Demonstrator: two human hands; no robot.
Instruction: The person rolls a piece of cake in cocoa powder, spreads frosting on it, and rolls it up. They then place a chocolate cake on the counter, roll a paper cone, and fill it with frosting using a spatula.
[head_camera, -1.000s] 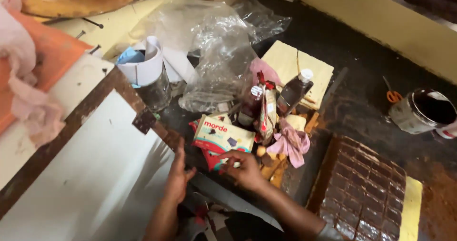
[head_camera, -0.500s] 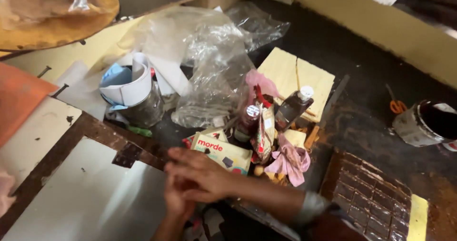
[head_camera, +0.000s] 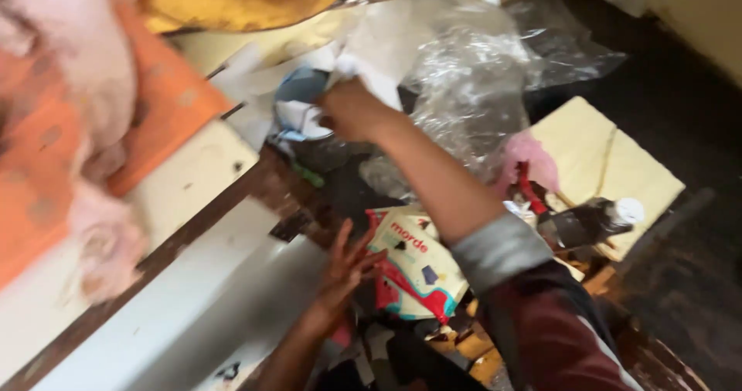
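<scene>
Under right hand (head_camera: 352, 111), white crumpled paper (head_camera: 371, 59)

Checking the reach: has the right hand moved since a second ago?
Yes. The right hand went from beside the printed packet up to the white cup.

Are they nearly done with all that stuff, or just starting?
Nothing looks finished: the clear plastic bag, pink cloth and capped bottle lie jumbled together. In hand: the right hand is at the white tub, its grip too blurred to tell; the left hand rests spread-fingered against the printed packet. Left: seemingly the whole heap.
</scene>
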